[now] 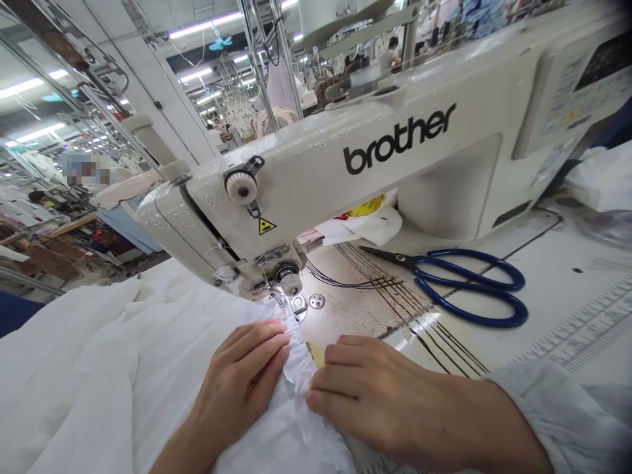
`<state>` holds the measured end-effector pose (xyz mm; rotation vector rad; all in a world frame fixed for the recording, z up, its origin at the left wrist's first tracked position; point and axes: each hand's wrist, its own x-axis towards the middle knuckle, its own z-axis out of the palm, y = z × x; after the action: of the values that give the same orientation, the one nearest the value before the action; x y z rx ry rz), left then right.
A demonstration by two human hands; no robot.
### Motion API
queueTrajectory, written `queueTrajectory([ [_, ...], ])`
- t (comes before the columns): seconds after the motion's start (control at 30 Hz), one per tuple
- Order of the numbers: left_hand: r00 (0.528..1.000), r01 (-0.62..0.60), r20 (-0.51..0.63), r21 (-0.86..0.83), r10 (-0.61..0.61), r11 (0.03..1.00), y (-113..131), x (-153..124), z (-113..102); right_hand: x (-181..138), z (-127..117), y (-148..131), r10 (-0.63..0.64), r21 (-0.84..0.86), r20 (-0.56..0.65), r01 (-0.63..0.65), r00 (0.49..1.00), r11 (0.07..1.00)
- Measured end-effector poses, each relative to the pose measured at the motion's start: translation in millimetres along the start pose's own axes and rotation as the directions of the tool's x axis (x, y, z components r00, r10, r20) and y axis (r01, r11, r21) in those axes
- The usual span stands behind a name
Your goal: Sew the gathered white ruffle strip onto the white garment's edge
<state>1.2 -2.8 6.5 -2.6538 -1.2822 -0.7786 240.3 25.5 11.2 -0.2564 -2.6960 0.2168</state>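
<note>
White fabric (99, 355) spreads over the left side of the sewing table, and a gathered strip of it runs up under the needle area of a Brother sewing machine (316, 171). My left hand (247, 368) lies flat on the fabric just in front of the presser foot, its fingers stretched along the gathers. Closer to me, my right hand (365, 388) has its fingers curled on the right edge of the gathered strip, gripping it. The thumb of that hand is hidden. Light shines on the needle area, where the fabric meets the foot.
Blue-handled scissors (469, 283) lie on the table right of the needle. Dark lines and a printed ruler scale (582, 322) mark the tabletop. White cloth and a yellow item (368, 205) sit behind the machine arm. Other people and workstations are in the background.
</note>
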Motion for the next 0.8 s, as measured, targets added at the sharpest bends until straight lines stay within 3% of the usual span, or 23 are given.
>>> queueTrajectory([
  [0.23,0.999,0.033,-0.021,-0.029,-0.034,0.999,-5.2,4.8,1.3,6.3,1.4,5.0,0.071,0.109,0.036,-0.074,0.997,0.991],
  [0.53,0.997,0.052,-0.058,0.031,-0.050,0.998,-35.4,20.9,4.0,27.8,15.1,24.4,0.127,0.075,-0.006,-0.126,0.992,0.989],
  [0.8,0.985,0.164,-0.055,-0.020,-0.165,0.986,14.9,16.0,-7.3,18.3,17.8,12.3,-0.058,-0.162,-0.186,0.028,0.981,0.986],
])
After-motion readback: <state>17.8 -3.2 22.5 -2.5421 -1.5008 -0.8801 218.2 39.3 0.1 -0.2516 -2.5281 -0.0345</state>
